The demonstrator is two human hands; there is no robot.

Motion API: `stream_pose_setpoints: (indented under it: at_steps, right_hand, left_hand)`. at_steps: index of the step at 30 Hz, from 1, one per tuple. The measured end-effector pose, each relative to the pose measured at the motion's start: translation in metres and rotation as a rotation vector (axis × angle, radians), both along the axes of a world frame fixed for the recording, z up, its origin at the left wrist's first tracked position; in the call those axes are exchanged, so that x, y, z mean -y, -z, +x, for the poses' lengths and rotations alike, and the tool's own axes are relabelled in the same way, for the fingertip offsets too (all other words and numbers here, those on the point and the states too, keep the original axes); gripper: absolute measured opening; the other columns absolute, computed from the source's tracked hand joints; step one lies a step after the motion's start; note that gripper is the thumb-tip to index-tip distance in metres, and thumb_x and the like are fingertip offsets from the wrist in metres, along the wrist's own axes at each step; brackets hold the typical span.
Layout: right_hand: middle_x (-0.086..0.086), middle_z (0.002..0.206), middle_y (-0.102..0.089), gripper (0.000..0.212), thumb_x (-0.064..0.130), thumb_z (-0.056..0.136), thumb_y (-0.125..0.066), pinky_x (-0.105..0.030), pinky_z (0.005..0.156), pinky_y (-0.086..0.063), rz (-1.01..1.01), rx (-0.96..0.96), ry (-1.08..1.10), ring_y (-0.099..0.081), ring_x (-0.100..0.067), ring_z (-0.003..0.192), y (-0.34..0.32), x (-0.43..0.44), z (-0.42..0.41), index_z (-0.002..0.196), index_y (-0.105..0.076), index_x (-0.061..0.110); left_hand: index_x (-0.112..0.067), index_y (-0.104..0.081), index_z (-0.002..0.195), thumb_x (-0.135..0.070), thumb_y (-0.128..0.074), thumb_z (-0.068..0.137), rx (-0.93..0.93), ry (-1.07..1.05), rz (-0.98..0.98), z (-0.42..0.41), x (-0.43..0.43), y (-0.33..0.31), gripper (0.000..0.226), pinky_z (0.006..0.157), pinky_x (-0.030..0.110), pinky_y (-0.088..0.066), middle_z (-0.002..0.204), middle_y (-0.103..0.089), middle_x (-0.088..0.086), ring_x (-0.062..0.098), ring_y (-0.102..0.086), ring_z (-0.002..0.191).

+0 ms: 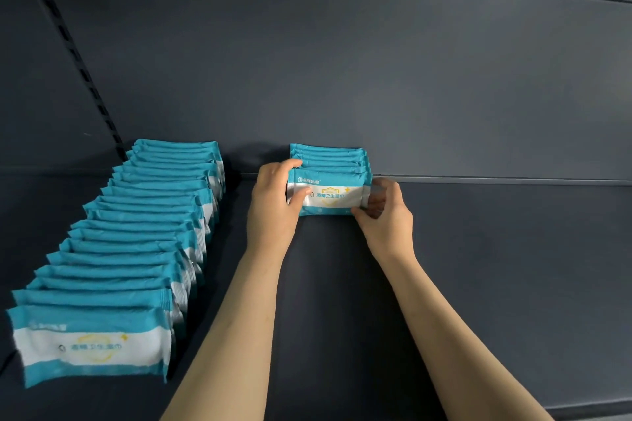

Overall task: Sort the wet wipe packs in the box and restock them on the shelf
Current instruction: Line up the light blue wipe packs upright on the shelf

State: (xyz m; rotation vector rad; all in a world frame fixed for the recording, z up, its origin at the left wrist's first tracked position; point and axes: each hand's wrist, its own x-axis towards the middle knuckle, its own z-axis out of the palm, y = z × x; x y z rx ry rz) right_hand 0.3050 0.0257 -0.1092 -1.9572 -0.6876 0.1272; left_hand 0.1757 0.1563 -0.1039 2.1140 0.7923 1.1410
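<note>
Shop, prob. a retail aisle: dark metal shelf (478, 284) w/ flat back panel (342, 61) & slotted upright strip (78, 63), typ. store fixture. Long row of identical teal wet wipe packs (136, 232) stood upright, labels facing front, w/ shorter row (330, 161) well apart to its right, laid out as stock.

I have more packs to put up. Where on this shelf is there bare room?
Widest bare patch: the shelf right of the short row, along the back panel. Also bare in front of that row, between the forearms. A narrow lane separates it from the long row. Crowded: the front pack, gripped by left hand and right hand.
</note>
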Motion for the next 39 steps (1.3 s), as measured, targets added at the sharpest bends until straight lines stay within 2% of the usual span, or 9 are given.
stream_pose_setpoints:
  at_steps: [4,7,11,13,16,20,24,30,39]
  right_hand:
    - [0.017,0.09,-0.061,0.054,0.014,0.081,-0.079,-0.013,0.073,-0.051,-0.076,0.03,0.012,-0.062,-0.001,0.083,-0.007,0.006,-0.001,0.125,-0.051,0.023]
    - [0.003,0.11,-0.065,0.049,0.017,0.082,-0.077,-0.032,0.091,-0.052,-0.145,0.096,0.045,-0.062,-0.015,0.101,-0.023,0.027,-0.004,0.126,-0.055,0.018]
    - [0.002,0.127,-0.062,0.048,0.027,0.086,-0.072,-0.037,0.101,-0.045,-0.217,0.244,0.074,-0.053,-0.021,0.122,-0.053,0.068,-0.002,0.13,-0.058,0.019]
    - [0.0,0.129,-0.062,0.049,0.028,0.087,-0.071,-0.036,0.104,-0.041,-0.24,0.345,0.252,-0.051,-0.023,0.124,-0.082,0.157,-0.005,0.133,-0.057,0.018]
    - [-0.001,0.134,-0.06,0.049,0.026,0.088,-0.07,-0.032,0.106,-0.033,-0.322,0.426,0.263,-0.049,-0.024,0.128,-0.095,0.177,-0.009,0.134,-0.057,0.014]
    - [-0.001,0.142,-0.055,0.05,0.026,0.09,-0.067,-0.037,0.112,-0.032,-0.385,0.494,0.427,-0.043,-0.025,0.137,-0.097,0.287,-0.026,0.137,-0.055,0.016]
    - [0.003,0.148,-0.048,0.053,0.033,0.094,-0.063,-0.041,0.117,-0.03,-0.464,0.417,0.581,-0.039,-0.021,0.14,-0.074,0.414,-0.062,0.144,-0.047,0.023]
    - [0.001,0.143,-0.054,0.052,0.029,0.092,-0.066,-0.04,0.11,-0.042,-0.533,0.22,0.784,-0.05,-0.021,0.13,-0.015,0.586,-0.141,0.142,-0.05,0.023]
    - [-0.004,0.144,-0.054,0.058,0.025,0.089,-0.069,-0.038,0.112,-0.04,-0.598,-0.046,1.106,-0.048,-0.022,0.134,0.063,0.769,-0.226,0.143,-0.05,0.016]
  left_hand:
    - [-0.019,-0.055,0.134,-0.019,-0.074,0.086,-0.056,-0.014,0.042,-0.004,0.001,-0.008,0.051,0.088,0.031,-0.048,0.127,-0.052,0.002,0.017,-0.05,0.118]
    - [-0.02,-0.051,0.14,-0.021,-0.073,0.086,-0.159,-0.075,0.126,-0.012,0.002,-0.018,0.057,0.097,0.037,-0.043,0.135,-0.048,0.004,0.026,-0.046,0.12]
    - [-0.015,-0.053,0.138,-0.022,-0.072,0.086,-0.258,-0.114,0.275,-0.008,0.016,-0.033,0.056,0.099,0.045,-0.04,0.141,-0.048,0.008,0.034,-0.049,0.12]
    - [-0.013,-0.053,0.138,-0.023,-0.071,0.087,-0.252,0.078,0.356,0.016,0.084,-0.054,0.055,0.1,0.045,-0.039,0.142,-0.048,0.009,0.033,-0.048,0.124]
    - [-0.011,-0.053,0.138,-0.023,-0.069,0.089,-0.258,0.12,0.339,0.025,0.1,-0.052,0.053,0.103,0.044,-0.038,0.142,-0.048,0.011,0.034,-0.047,0.127]
    - [-0.008,-0.054,0.137,-0.022,-0.069,0.09,-0.205,0.338,0.395,0.043,0.202,-0.052,0.051,0.099,0.044,-0.041,0.139,-0.051,0.012,0.034,-0.05,0.122]
    - [-0.013,-0.05,0.14,-0.024,-0.064,0.094,-0.192,0.56,0.334,0.047,0.322,-0.036,0.049,0.095,0.044,-0.046,0.144,-0.046,0.005,0.029,-0.049,0.123]
    - [-0.013,-0.053,0.138,-0.025,-0.065,0.092,-0.275,0.849,0.391,0.023,0.494,0.014,0.049,0.096,0.043,-0.045,0.138,-0.051,0.005,0.027,-0.05,0.122]
    - [-0.008,-0.054,0.136,-0.027,-0.069,0.089,-0.468,1.142,0.425,0.004,0.681,0.086,0.052,0.104,0.042,-0.04,0.138,-0.053,0.01,0.031,-0.049,0.124]
